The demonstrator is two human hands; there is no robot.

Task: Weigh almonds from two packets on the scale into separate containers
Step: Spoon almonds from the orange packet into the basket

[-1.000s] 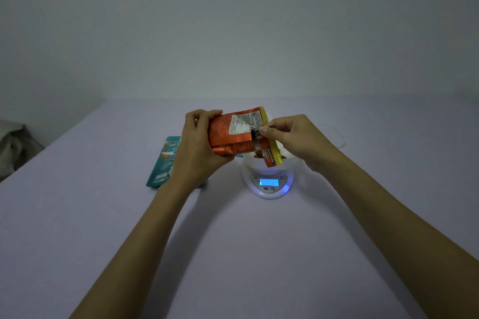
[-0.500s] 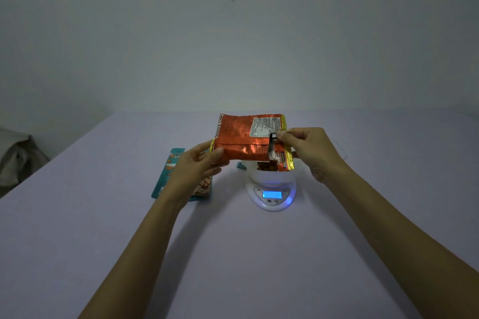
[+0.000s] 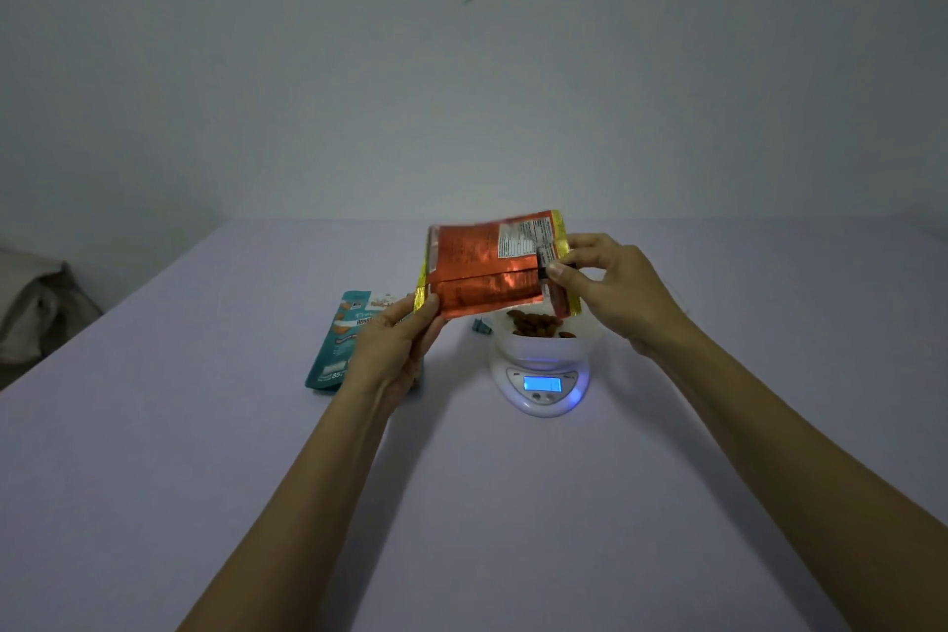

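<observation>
Dim room, pale table [image 3: 205, 477]: left hand [image 3: 395, 344] and right hand [image 3: 610, 287] each pinch an end of my orange packet [image 3: 482, 272], held over the bowl [image 3: 585, 346] of almonds [image 3: 533, 323] on the scale [image 3: 544, 388].

One view: head cam, worn, wide-angle, facing forward and down across the table [image 3: 205, 477] toward the wall [image 3: 461, 67] at 12 o'clock. The table's far edge runs just above mid-frame, so the wall fills the upper part. Forearms enter from 5 and 7 o'clock. Left hand [image 3: 395, 349] and right hand [image 3: 615, 287] hold the orange packet [image 3: 482, 272] near frame centre, close to the lens. Scale [image 3: 544, 385] is just below centre, slightly toward 3 o'clock. Teal packet [image 3: 333, 349] lies at its 9 o'clock. Crumpled cloth [image 3: 36, 303] sits at the frame's 9 o'clock edge.
</observation>
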